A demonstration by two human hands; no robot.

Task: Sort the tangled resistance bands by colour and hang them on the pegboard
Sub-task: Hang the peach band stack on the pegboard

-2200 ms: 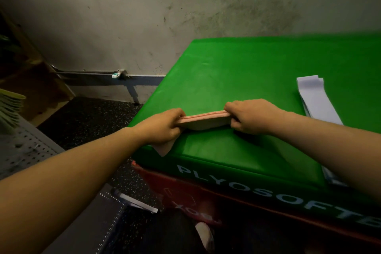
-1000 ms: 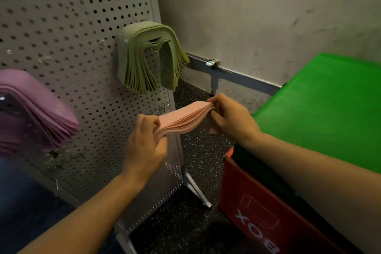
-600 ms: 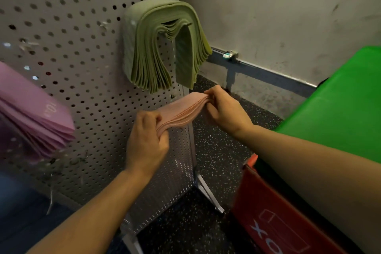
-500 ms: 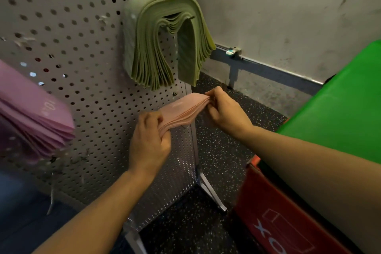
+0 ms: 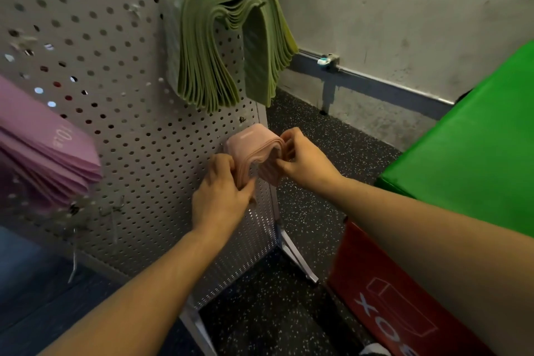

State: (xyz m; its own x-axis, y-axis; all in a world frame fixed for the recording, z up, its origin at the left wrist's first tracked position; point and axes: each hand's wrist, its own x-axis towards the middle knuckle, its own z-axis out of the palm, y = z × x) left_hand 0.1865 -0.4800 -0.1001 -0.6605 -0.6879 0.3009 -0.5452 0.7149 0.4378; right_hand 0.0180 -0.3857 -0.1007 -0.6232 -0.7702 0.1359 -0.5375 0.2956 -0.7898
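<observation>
Grey wall and speckled floor are seen behind the pegboard (image 5: 124,124). Purple bands (image 5: 43,150) hang far left, green bands (image 5: 228,37) higher up. Lower down, the pink bands (image 5: 254,147) are bent over like an arch against the board. One end is gripped by the left hand (image 5: 222,193), the other pinched by the right hand (image 5: 303,162). Any peg underneath is hidden.

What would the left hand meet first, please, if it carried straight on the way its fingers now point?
Most likely the pegboard: the left hand grips the pink bands and points up and forward at the panel just behind them, though depth is unclear.
</observation>
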